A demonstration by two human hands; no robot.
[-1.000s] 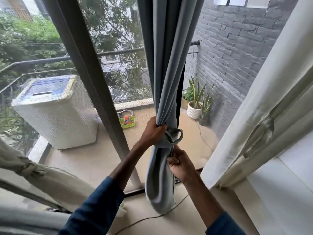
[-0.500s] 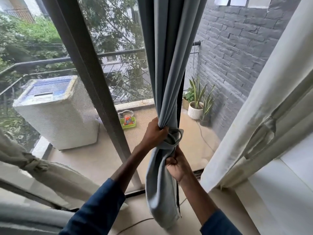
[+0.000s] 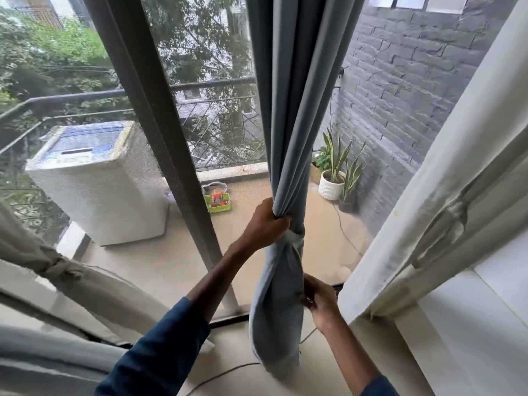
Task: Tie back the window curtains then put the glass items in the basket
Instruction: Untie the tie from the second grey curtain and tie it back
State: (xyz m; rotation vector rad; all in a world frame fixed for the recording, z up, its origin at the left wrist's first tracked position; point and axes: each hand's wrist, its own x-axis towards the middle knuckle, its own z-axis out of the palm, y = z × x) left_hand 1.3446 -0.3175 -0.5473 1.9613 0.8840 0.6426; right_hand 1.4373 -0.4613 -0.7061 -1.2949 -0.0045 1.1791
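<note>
A blue-grey curtain (image 3: 297,110) hangs in front of the window, gathered into a narrow bundle. A knot (image 3: 295,237) of its own fabric cinches it at mid height. My left hand (image 3: 264,224) grips the gathered folds just above the knot. My right hand (image 3: 318,298) holds the hanging tail (image 3: 275,324) of the curtain lower down, on its right side. A cream curtain (image 3: 445,201) hangs tied back at the right, and another cream curtain (image 3: 65,270) sits tied at the lower left. No glass items or basket are in view.
Beyond the pane a dark window frame (image 3: 160,138) runs down the middle. On the balcony stand a white washing machine (image 3: 100,181), potted plants (image 3: 334,172) by a grey brick wall, and a small green tray (image 3: 218,200). A thin cable (image 3: 223,374) lies on the floor.
My right hand has slid down from just under the knot to the lower tail, pulling it downward. The knot has drawn tighter. My left hand stays gripping above the knot.
</note>
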